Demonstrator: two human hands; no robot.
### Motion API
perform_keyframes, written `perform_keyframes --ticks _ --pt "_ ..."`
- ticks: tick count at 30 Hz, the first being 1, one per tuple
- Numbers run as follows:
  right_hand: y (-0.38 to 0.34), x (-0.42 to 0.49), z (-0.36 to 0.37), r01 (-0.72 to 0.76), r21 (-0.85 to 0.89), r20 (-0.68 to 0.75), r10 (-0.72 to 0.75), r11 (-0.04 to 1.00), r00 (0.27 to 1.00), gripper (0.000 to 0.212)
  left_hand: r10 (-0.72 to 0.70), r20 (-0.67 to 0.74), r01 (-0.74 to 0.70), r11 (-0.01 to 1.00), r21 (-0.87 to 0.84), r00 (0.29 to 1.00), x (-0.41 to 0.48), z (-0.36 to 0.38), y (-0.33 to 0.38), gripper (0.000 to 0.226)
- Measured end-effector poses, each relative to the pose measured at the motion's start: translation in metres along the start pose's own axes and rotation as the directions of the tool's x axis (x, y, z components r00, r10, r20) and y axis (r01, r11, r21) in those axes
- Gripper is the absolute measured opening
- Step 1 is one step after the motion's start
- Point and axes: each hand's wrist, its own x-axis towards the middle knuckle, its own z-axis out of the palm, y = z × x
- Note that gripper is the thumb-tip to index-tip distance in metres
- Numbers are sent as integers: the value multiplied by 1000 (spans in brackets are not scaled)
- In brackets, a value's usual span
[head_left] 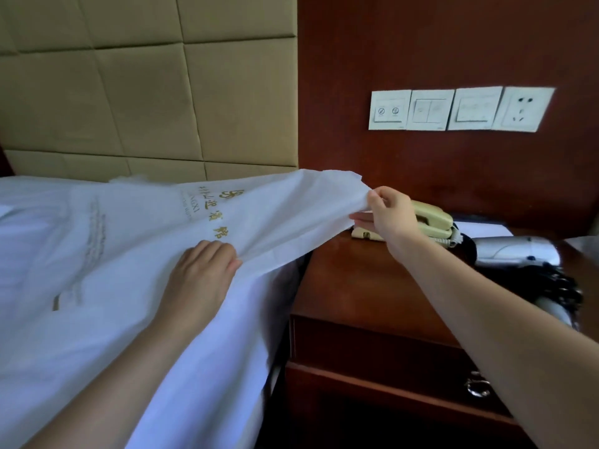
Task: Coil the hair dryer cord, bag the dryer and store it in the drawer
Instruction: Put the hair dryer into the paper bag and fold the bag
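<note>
While working the mouth of the white bag (pixel 275 215) apart, begin with the nearer anchor: left hand (pixel 201 273) down on the bed (pixel 29 319), fingers curled and bunching the lower part of the fabric. Hold that side low and firm. Further out, right hand (pixel 389 218) raised above the nightstand (pixel 353 280), thumb and fingers pinching the bag's upper edge. Lift only one layer there, so as to make a true opening and not a stretched sheet; hard to tell whether the layers are apart. Then the surroundings, nearest first: drawer front with a metal handle (pixel 476 387) low on the nightstand, apparently closed, so probably to be pulled out later. Higher, on the nightstand top, hair dryer (pixel 518 254), silver, lying on its side with the black cord (pixel 551 286) bundled against it, well apart from the bag. Just beyond the right hand, a cream telephone (pixel 431 222), close enough to snag the fabric; best to swing wide of it. Farthest, wall switches (pixel 453 108) and padded headboard (pixel 129 76).
</note>
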Motion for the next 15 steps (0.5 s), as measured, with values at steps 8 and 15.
perform_keyframes --ticks 8,15 --pt "-30 1 -91 152 119 -217 -124 981 968 25 64 94 -66 998 14 994 12 4 56 66" --pt "-55 -17 -162 235 -19 -378 -225 972 898 27 28 279 -72 986 151 960 43 8 116 79"
